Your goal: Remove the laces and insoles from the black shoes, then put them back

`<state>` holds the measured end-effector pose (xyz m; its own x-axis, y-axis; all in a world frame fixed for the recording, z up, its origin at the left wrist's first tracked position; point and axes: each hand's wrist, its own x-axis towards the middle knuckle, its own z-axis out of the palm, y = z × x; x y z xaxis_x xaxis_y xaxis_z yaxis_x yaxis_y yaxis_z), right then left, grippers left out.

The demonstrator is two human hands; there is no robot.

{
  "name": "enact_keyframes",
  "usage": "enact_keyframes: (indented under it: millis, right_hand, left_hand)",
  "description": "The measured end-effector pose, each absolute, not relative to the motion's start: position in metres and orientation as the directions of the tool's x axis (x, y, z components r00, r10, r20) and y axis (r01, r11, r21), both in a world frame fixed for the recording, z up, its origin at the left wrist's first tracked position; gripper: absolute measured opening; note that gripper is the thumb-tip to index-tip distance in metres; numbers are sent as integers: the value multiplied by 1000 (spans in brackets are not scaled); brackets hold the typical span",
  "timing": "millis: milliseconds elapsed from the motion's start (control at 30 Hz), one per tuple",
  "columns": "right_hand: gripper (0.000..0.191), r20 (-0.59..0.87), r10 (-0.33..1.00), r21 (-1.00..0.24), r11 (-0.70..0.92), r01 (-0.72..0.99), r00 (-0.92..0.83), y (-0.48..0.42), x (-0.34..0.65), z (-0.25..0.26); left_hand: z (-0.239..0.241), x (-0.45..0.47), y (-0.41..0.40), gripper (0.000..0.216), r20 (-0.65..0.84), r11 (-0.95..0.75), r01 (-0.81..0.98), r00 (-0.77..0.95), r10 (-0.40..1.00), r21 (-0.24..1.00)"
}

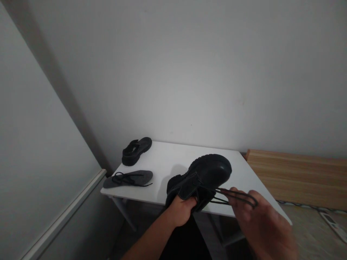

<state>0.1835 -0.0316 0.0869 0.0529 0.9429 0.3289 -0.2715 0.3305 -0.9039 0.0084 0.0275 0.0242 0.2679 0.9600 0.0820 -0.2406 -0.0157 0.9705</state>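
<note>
My left hand (181,210) is closed round the heel end of a black chunky shoe (202,177), holding it tilted above the near edge of a white table (168,162). My right hand (260,220) pinches the shoe's black lace (235,195), which runs taut from the shoe's front to my fingers. A second black shoe (136,150) stands at the far left of the table. A grey insole (128,178) lies near the left front corner with another black lace (127,177) draped over it.
A light wooden board (295,173) lies to the right of the table along the wall. A white remote-like object (334,224) rests on the floor at the far right. Grey walls close in at the back and left.
</note>
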Motion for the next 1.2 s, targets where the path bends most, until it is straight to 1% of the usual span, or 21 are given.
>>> enact_keyframes:
  millis: [100, 200, 233, 267, 367, 400, 467, 533, 567, 600, 633, 733, 767, 833, 867, 933, 1000, 1033, 1067, 1133, 1200]
  right_hand:
    - [29, 237, 969, -891, 243, -383, 63, -32, 184, 90]
    - [27, 40, 996, -955, 14, -295, -81, -36, 181, 94]
    - [25, 9, 995, -966, -17, -257, -101, -38, 182, 94]
    - [24, 27, 995, -968, 2, -251, -93, -40, 182, 94]
    - [31, 225, 974, -898, 214, -385, 17, -42, 187, 90]
    - [33, 248, 969, -879, 221, -422, -9, -43, 188, 88]
    - [33, 166, 968, -901, 72, -427, -187, -43, 189, 85]
    - [33, 3, 923, -937, -132, -324, -386, -42, 187, 83]
    - [31, -44, 909, -939, -180, -295, -415, -41, 185, 83]
    - [26, -30, 923, -936, -162, -314, -384, -39, 184, 84]
    - [21, 37, 954, -927, -79, -368, -299, -38, 184, 86]
    - [15, 270, 963, -840, 245, -483, 20, -33, 188, 91]
    - [17, 324, 946, -829, 296, -474, 24, -33, 191, 93]
    - [24, 335, 928, -879, 246, -408, -161, -33, 195, 95]
    - [31, 286, 921, -913, 178, -367, -265, -33, 196, 96]
    - [40, 91, 932, -958, -14, -286, -350, -32, 193, 97]
    - [33, -88, 944, -947, -179, -265, -319, -30, 184, 99]
    - [27, -115, 947, -943, -199, -267, -301, -29, 180, 101]
    - [22, -77, 955, -945, -161, -284, -286, -28, 176, 103]
    - [17, 155, 962, -925, 61, -375, -224, -30, 173, 107]
    - [20, 353, 928, -864, 274, -423, -120, -35, 177, 112]
  left_hand:
    - [24, 5, 27, 13, 108, -25, -257, 316, 943, 966]
    - [26, 6, 27, 21, 117, -18, -310, 303, 946, 950]
    - [27, 7, 28, 23, 110, -12, -328, 283, 953, 945]
    - [27, 8, 29, 25, 98, -2, -350, 256, 962, 937]
    - [30, 9, 35, 34, 66, 19, -442, 177, 982, 897]
    - [30, 9, 38, 36, 57, 23, -459, 160, 985, 888]
    - [30, 10, 43, 35, 45, 27, -451, 149, 988, 892]
    - [28, 10, 47, 36, 32, 32, -441, 139, 990, 897]
    - [26, 11, 48, 38, 27, 34, -444, 130, 991, 895]
    - [25, 12, 49, 41, 25, 31, -452, 119, 993, 892]
    - [24, 13, 50, 45, 27, 26, -458, 109, 994, 888]
    - [23, 15, 50, 51, 45, 1, -461, 90, 995, 888]
    - [23, 15, 49, 51, 49, -5, -465, 82, 995, 885]
    - [22, 15, 50, 49, 60, -19, -477, 71, 996, 879]
    - [21, 14, 50, 47, 73, -31, -477, 69, 995, 878]
    - [17, 13, 50, 43, 116, -61, -456, 94, 989, 888]
    - [11, 12, 50, 40, 153, -76, -438, 144, 978, 896]
    - [8, 12, 51, 40, 155, -69, -444, 161, 975, 894]
    - [6, 12, 51, 41, 142, -50, -462, 166, 976, 886]
    - [4, 13, 52, 44, 95, -7, -510, 146, 985, 860]
    - [4, 14, 55, 46, 49, 7, -558, 85, 995, 830]
